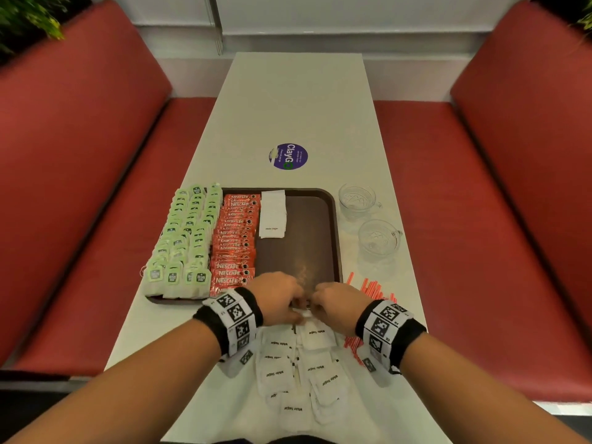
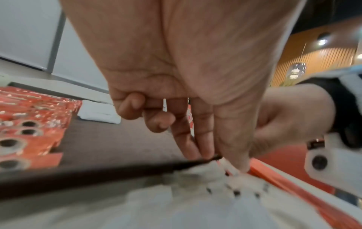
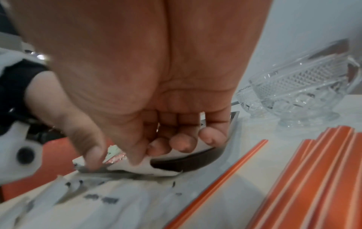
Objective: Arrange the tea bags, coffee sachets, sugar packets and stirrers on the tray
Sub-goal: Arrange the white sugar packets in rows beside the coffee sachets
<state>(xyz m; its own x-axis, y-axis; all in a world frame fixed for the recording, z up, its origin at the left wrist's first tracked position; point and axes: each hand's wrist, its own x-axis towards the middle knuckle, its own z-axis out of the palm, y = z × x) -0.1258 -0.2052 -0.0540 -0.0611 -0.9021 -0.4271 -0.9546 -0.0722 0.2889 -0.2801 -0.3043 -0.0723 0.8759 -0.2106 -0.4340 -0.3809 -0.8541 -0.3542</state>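
Note:
A brown tray (image 1: 307, 245) holds rows of green tea bags (image 1: 185, 238) at its left, red coffee sachets (image 1: 235, 245) beside them, and a stack of white sugar packets (image 1: 273, 213) at the far middle. Loose sugar packets (image 1: 304, 373) lie on the table in front of the tray. My left hand (image 1: 298, 310) and right hand (image 1: 315, 307) meet at the tray's near rim (image 2: 117, 170). Each pinches a white sugar packet (image 3: 137, 167) between thumb and fingers. Orange stirrers (image 1: 371, 288) lie on the table right of the tray.
Two cut-glass cups (image 1: 357, 198) (image 1: 379, 240) stand right of the tray, near the stirrers (image 3: 313, 178). A purple round sticker (image 1: 288, 156) is on the table beyond the tray. Red benches (image 1: 480, 219) flank the narrow white table.

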